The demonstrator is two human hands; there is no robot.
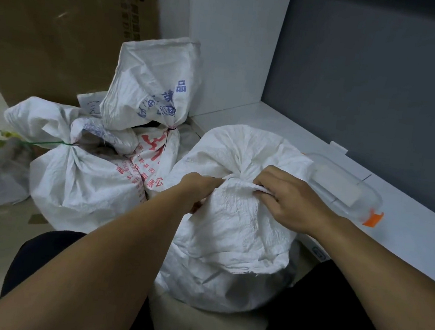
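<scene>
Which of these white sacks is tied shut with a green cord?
The leftmost woven sack: a green cord cinches its neck. The blue-printed sack has a dark tie; the left hand and right hand grip the plain sack.

- A single wide-angle camera sits on the person's head and looks forward and steeply down along both forearms.
- It is close in: the left hand (200, 189) and right hand (288, 201) sit near mid-frame, gripping the neck of a white sack (231, 235) right under the lens.
- The counter (405, 246) runs up the right side, its front edge slanting toward the lower right.
- Tied sacks (85, 178) and a cardboard box (51, 29) fill the upper left, farther off.
</scene>
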